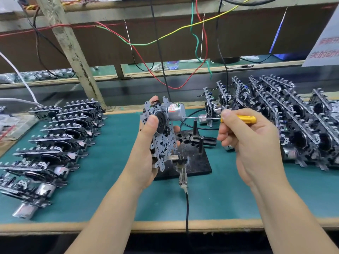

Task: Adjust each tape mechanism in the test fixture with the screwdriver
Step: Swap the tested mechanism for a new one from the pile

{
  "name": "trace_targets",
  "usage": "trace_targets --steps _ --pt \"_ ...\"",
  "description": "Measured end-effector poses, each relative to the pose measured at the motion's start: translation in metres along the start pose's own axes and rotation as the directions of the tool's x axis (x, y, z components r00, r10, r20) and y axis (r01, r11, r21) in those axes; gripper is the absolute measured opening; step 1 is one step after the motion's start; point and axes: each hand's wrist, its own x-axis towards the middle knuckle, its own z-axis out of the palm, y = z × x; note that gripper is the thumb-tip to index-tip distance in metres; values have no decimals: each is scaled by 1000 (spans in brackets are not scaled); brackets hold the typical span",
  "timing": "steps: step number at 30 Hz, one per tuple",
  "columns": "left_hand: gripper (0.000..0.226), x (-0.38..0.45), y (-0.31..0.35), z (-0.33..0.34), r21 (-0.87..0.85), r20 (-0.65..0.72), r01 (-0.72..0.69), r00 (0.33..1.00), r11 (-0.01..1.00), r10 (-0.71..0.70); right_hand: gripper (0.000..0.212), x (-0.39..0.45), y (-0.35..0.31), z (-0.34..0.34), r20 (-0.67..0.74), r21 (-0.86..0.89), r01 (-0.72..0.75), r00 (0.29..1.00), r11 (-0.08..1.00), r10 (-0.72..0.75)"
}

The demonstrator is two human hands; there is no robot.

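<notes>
While the left hand [149,143] grips the tape mechanism [161,132] upright above the test fixture [198,162], turning its motor [176,111] toward the tool, the right hand [244,142] pinches the screwdriver [220,118], whose tip seemingly enters the motor's end, the adjusting screw itself unseen.

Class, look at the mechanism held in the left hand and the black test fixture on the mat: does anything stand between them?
Nothing visible does. The left hand holds the tape mechanism upright just above the test fixture. The fixture's own posts stand up from it. The screwdriver in the right hand points sideways at the motor.
</notes>
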Motion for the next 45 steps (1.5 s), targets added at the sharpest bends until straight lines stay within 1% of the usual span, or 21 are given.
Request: trace_targets --steps 2,4,6,9,13,16,21,23,26,28,32,35,36,37,38,39,40,41,42,43,45 --pt "81 -1 1 1 59 23 -67 998 996 66 19 4 -3 0 24 -1 -47 999 999 47" --pt "76 -1 1 1 106 56 -108 993 988 102 22 8 -7 -2 46 -13 -54 997 998 55" --pt "72 -1 1 2 95 66 -97 994 991 91 22 10 -8 -3 60 -14 -32 998 999 33" --pt "69 0 -1 2 45 55 -59 997 997 57 8 9 -5 -4 63 -9 37 997 999 -36" --pt "71 0 2 1 75 30 -72 997 995 70 12 5 0 -7 86 -131 165 984 977 -155" --pt "74 1 6 -1 90 19 -70 997 993 68 20 5 0 -6 105 -156 157 984 975 -142" --pt "73 0 6 -4 122 12 -71 997 990 70 22 6 1 -6 96 -154 154 985 976 -141" --pt "76 1 5 -6 147 0 -69 998 987 70 22 6 2 -5 86 -149 145 987 978 -133" --pt "95 2 3 -7 194 -8 -83 996 977 87 23 6 3 -4 66 -132 127 991 983 -119" --pt "97 3 2 -9 206 -2 -101 995 973 104 22 7 4 -5 57 -128 115 992 985 -109" --pt "85 15 7 -11 272 54 -181 984 945 172 19 8 6 -8 31 -120 100 995 988 -97" --pt "70 31 12 -12 377 99 -220 975 899 197 18 13 5 -16 -122 -43 57 991 997 -62" --pt "74 38 15 -12 465 110 -228 974 855 200 18 15 4 -21 -166 -24 50 985 998 -53" --pt "82 45 19 -12 593 133 -231 973 771 190 17 17 3 -25 -188 -13 46 981 999 -48" --pt "89 52 21 -11 732 174 -235 972 640 157 16 19 3 -29 -196 -14 45 979 999 -47" --pt "97 59 22 -11 844 229 -248 968 476 98 15 20 3 -32 -198 -22 48 979 999 -51" --pt "103 67 21 -9 913 276 -270 961 306 22 16 20 5 -33 -197 -34 55 978 998 -60" --pt "108 72 19 -7 942 303 -291 951 167 -54 19 20 6 -34 -194 -42 63 979 997 -70" --pt "111 77 15 -5 949 312 -305 943 76 -118 21 20 7 -35 -189 -42 68 979 997 -75" --pt "112 79 11 -3 949 316 -315 935 28 -161 20 19 8 -35 -184 -34 67 980 997 -72" --pt "111 82 2 -2 946 314 -324 928 -18 -202 15 19 10 -38 -170 -22 57 984 998 -60"
